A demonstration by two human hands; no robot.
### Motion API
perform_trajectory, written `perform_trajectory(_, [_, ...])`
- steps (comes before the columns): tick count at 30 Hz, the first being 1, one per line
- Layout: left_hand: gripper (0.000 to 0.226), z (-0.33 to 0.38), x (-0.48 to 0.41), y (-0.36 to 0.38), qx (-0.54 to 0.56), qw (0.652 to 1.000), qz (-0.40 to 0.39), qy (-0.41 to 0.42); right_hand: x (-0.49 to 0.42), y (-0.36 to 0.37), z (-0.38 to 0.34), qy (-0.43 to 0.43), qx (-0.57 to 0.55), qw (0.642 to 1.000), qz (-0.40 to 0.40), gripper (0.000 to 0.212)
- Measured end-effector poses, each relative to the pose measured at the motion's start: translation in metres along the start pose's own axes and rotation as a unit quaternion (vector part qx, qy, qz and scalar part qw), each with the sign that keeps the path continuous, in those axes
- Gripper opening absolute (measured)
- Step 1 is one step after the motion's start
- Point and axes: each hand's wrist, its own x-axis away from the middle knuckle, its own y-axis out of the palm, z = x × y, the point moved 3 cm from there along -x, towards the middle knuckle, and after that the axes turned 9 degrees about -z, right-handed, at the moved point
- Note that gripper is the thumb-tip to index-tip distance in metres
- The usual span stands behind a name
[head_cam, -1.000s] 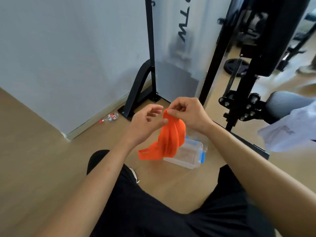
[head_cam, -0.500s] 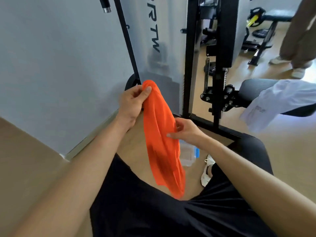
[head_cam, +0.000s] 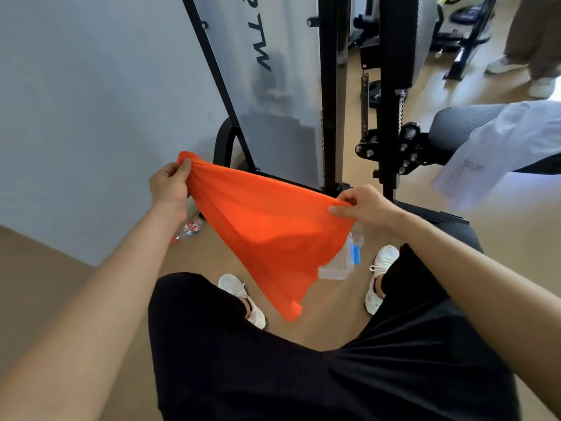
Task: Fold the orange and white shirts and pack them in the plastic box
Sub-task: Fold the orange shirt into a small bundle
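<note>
**Opening the orange shirt flat before the first fold**

The orange shirt (head_cam: 267, 232) hangs in the air over the person's lap, stretched between both hands. The left hand (head_cam: 168, 185), at about ten o'clock from the middle of the view, pinches one bunched end between thumb and fingers; the right hand (head_cam: 362, 205), at about three o'clock from the shirt's centre, pinches the opposite edge the same way. The cloth between them sags to a point near the left shoe (head_cam: 243, 296).

This looks like the spreading step — the garment is gathered at the left grip rather than held by a clean corner, so a fold made now would trap creases. To do it well, I would judge that each hand should work along the edge to a true shoulder or hem corner, then draw the top edge taut and level so the body hangs square. Thin fabric like this probably slips and twists easily, so a firm pinch matters.

The clear plastic box (head_cam: 338, 265) with its blue latch sits on the floor at about five o'clock from the right hand, partly hidden behind the shirt, between the feet. The white shirt (head_cam: 498, 153) lies draped over a padded gym bench (head_cam: 455, 123) at two o'clock — untouched, well apart from both hands.
</note>
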Motion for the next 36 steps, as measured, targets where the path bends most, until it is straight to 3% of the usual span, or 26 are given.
perform_trajectory(3, [0.019, -0.011, -0.014, -0.018, 0.007, 0.999, 0.028, -0.019, -0.011, -0.023, 0.002, 0.006, 0.105, 0.994, -0.026, 0.020])
perform_trajectory(6, [0.010, -0.016, -0.022, -0.028, -0.002, 0.999, 0.033, -0.020, -0.021, -0.038, 0.006, 0.011, 0.108, 0.994, -0.002, 0.018])
perform_trajectory(10, [0.007, -0.019, -0.027, -0.037, -0.038, 0.999, 0.020, 0.002, -0.035, -0.039, 0.002, 0.062, -0.032, 0.998, -0.010, 0.021])
perform_trajectory(13, [0.023, -0.023, -0.028, -0.050, -0.082, 0.997, 0.014, 0.004, -0.041, -0.041, -0.004, 0.081, -0.072, 0.994, -0.020, 0.018])
perform_trajectory(17, [0.015, -0.035, -0.026, -0.062, -0.117, 0.993, 0.001, -0.023, -0.048, -0.046, -0.017, 0.065, -0.025, 0.996, 0.062, 0.026])
perform_trajectory(19, [0.018, -0.039, -0.025, -0.062, -0.120, 0.992, 0.000, -0.031, -0.054, -0.049, -0.027, 0.055, 0.017, 0.994, 0.090, 0.017])
perform_trajectory(23, [0.007, -0.031, -0.027, -0.062, -0.102, 0.995, 0.008, -0.018, -0.066, -0.059, -0.043, 0.055, 0.118, 0.990, 0.056, 0.013])
perform_trajectory(25, [0.014, -0.017, -0.031, -0.066, -0.091, 0.996, 0.020, 0.013, -0.068, -0.068, -0.054, 0.054, 0.144, 0.986, 0.058, 0.015])
perform_trajectory(28, [0.023, 0.011, -0.038, -0.070, -0.081, 0.994, 0.055, 0.055, -0.068, -0.087, -0.072, 0.033, 0.126, 0.982, 0.136, 0.020])
perform_trajectory(30, [0.023, 0.027, -0.040, -0.070, -0.071, 0.992, 0.073, 0.073, -0.068, -0.095, -0.079, 0.027, 0.056, 0.984, 0.168, 0.023])
perform_trajectory(33, [0.021, 0.035, -0.044, -0.072, -0.070, 0.991, 0.093, 0.064, -0.065, -0.094, -0.084, 0.049, -0.059, 0.991, 0.109, 0.019])
perform_trajectory(36, [0.023, 0.031, -0.046, -0.079, -0.083, 0.989, 0.120, 0.027, -0.063, -0.091, -0.086, 0.043, -0.052, 0.997, 0.033, 0.018])
